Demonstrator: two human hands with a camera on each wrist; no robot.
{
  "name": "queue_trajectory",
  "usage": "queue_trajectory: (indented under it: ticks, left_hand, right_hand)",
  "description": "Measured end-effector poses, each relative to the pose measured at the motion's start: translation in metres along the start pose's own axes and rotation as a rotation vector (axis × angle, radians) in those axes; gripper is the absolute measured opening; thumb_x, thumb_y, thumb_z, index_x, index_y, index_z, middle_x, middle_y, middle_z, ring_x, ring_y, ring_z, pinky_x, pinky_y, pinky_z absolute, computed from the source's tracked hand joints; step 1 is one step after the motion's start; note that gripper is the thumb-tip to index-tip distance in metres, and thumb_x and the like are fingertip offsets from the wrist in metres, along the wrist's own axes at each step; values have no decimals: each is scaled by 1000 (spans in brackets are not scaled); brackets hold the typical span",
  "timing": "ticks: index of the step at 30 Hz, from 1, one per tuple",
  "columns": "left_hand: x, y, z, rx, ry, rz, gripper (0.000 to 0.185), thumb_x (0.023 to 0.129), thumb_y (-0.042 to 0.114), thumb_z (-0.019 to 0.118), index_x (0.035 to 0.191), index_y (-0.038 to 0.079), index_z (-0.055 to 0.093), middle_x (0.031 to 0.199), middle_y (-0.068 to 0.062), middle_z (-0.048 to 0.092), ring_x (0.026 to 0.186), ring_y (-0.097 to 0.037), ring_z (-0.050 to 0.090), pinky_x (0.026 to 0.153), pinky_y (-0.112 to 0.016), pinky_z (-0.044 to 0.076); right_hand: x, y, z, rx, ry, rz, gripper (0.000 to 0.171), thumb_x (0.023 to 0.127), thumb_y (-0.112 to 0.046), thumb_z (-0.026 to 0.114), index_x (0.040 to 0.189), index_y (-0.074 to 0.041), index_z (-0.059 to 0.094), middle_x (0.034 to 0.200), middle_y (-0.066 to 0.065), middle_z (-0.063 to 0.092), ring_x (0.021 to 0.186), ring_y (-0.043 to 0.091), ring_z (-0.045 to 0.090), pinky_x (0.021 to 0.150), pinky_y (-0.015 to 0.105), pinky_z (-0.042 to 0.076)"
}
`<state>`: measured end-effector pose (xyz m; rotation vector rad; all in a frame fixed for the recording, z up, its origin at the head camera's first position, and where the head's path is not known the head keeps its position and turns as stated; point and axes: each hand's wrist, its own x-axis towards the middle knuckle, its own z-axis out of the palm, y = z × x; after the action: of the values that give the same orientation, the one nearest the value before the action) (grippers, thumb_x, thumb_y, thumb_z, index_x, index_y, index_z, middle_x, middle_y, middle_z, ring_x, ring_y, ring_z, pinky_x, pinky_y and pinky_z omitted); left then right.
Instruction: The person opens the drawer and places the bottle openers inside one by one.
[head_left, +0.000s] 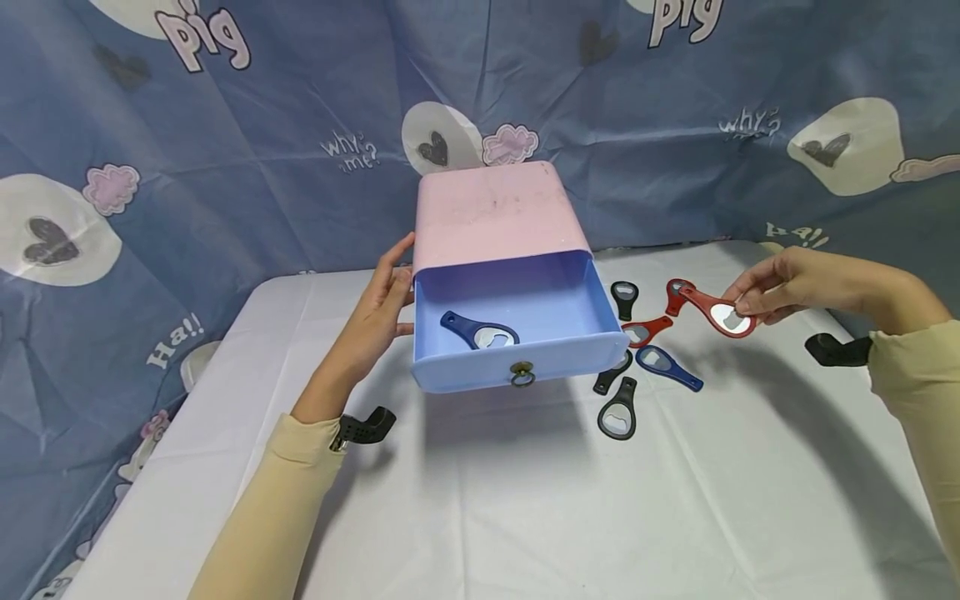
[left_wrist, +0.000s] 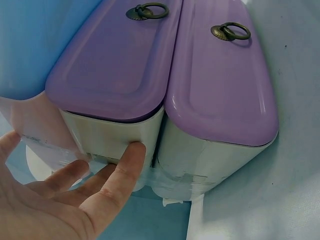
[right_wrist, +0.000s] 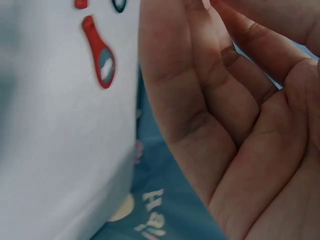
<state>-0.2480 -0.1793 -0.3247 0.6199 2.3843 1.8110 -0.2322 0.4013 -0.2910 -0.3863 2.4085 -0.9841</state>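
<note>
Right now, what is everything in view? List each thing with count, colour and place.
Cabinet: one, pink, back of the table, steadied by the left hand.
Drawer: one, blue with a brass ring pull, pulled out of the cabinet.
Blue opener in drawer: one, lying inside.
Held opener: one, red, pinched above the table.
Openers on table: two red, one blue, three black, right of the drawer.
Table: one, white cloth.
Backdrop: one, blue, printed cloth.
Left hand: flat against the cabinet's side.
Right hand: pinching the red opener.
</note>
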Motion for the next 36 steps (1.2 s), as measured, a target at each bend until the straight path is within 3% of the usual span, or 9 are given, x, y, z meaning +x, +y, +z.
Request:
queue_trajectory:
  ticks: [5,11,18,24,36]
  left_hand:
    - [0,-1,0,6,4,0,53,118,44,32,169,51,18,174,-13,31,152,-47,45,104,-76,52]
    - [0,-1,0,1,1,3,53,118,41,32,169,51,18,173,-12,33,152,-46,45,103,-75,52]
    - [0,0,0,1,2,12,53,118,44,33,169,50,19,172,-12,34,151,-45,47,103,-72,54]
    - [-1,-2,1,-10,2,-7,54,117,47,34,169,51,18,174,-12,32,153,-46,45,104,-76,51]
    - [0,-3,-1,-13,2,5,55,117,47,35,169,51,19,175,-11,30,154,-45,45,103,-76,52]
  right_hand:
    - [2,-19,-4,-40,48,-6,18,106,-11,68,122,-13,76,102,-4,80,91,12,76,84,29,65]
    - [0,-33,-8,-62,60,-1,20,105,-12,70,123,-6,75,101,-4,81,90,14,78,83,30,65]
    - [-3,-47,-7,-100,107,-23,34,104,-11,73,131,8,69,99,-3,80,86,11,77,80,30,66]
    - [-2,-62,-2,-128,137,-47,34,101,-12,77,129,6,72,98,3,78,83,13,76,77,32,67]
    - [-5,-87,-3,-186,223,-56,30,100,-12,77,128,0,74,95,3,79,83,18,76,76,29,64]
